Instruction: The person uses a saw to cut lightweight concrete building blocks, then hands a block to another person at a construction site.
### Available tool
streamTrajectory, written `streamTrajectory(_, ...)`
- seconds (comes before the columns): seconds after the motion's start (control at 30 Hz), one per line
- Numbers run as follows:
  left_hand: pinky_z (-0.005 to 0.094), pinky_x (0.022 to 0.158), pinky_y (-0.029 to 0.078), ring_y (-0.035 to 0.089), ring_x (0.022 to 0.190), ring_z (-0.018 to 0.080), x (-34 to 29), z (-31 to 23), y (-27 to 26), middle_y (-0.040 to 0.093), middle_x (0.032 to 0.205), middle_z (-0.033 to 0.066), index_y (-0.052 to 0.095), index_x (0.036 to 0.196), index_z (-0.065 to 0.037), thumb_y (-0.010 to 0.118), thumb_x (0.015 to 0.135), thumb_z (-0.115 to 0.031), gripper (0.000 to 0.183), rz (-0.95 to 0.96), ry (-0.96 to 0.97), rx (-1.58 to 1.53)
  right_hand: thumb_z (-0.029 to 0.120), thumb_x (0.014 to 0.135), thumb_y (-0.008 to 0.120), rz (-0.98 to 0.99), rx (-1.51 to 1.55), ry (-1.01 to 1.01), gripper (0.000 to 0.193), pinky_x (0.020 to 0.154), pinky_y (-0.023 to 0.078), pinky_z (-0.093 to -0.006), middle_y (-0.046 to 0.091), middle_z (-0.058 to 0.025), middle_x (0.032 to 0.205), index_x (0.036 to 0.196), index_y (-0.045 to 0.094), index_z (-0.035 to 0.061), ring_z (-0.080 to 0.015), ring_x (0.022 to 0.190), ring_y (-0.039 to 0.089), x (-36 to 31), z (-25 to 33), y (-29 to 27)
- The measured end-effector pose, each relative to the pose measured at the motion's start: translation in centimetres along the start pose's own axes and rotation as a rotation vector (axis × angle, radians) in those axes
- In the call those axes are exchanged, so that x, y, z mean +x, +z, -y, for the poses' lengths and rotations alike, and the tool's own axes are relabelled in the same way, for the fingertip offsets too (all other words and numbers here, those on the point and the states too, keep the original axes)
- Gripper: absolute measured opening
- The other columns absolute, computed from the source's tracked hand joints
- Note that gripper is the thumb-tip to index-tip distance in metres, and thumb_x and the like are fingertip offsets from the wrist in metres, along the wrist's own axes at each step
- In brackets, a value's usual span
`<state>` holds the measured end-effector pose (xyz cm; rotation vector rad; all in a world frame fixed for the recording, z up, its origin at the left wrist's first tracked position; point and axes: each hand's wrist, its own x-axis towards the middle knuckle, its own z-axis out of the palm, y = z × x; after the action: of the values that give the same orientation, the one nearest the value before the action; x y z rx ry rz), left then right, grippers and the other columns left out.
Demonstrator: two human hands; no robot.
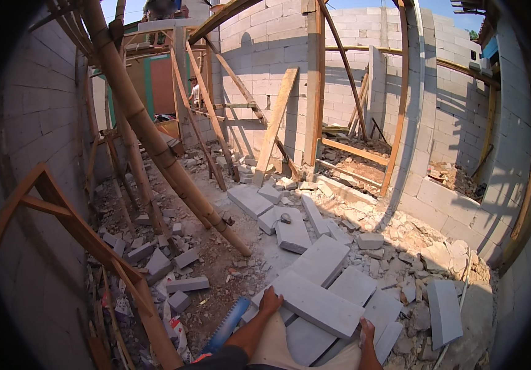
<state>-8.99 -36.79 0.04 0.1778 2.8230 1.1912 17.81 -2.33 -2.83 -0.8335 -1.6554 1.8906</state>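
A long light-grey concrete block (318,304) lies across several similar blocks in front of my knees. My left hand (270,301) grips its left end with bent fingers. At the opposite end my right hand (366,330) presses against the block's short side, its fingertips partly hidden. Beneath it are more flat grey blocks (353,285), laid side by side. By my left forearm rests a handsaw with a blue toothed blade (227,323) and a reddish handle, partly covered by my arm. A small dark round object (286,218) sits on a farther block.
Bamboo poles (173,166) slant down on the left, near a wooden frame (71,213). A plank (276,126) leans against the far block wall (259,55). Rubble (216,283) and broken blocks cover the ground. One block (444,313) stands at right. Another person (195,91) is far behind.
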Motion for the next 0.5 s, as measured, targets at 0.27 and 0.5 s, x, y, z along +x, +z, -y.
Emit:
streamTrajectory(0.27, 0.0527, 0.096, 0.053, 0.064, 0.115, 0.0438, 0.0, -0.6, 0.3, 0.062, 0.122, 0.0266, 0.054, 0.129, -0.002, 0.072, 0.089, -0.035, 0.055, 0.001, 0.035, -0.014, 0.039, 0.098, 0.072, -0.013, -0.008, 0.017, 0.048, 0.094, 0.050, -0.0327, 0.073, -0.0067, 0.109, 0.118, 0.073, -0.0050, -0.0172, 0.101, 0.065, 1.3, -1.2, -1.1)
streamTrajectory(0.5, 0.0510, 0.103, 0.050, 0.060, 0.124, 0.0432, 0.5, 0.3, 0.3, 0.059, 0.130, 0.0272, 0.052, 0.136, 0.000, 0.070, 0.090, -0.036, 0.061, 0.017, 0.017, -0.018, 0.039, 0.099, 0.069, -0.042, -0.167, -0.019, 0.050, 0.093, 0.050, -0.0339, 0.073, -0.0082, 0.106, 0.118, 0.072, -0.0081, -0.0178, 0.099, 0.065, 1.4, -1.5, -0.7)
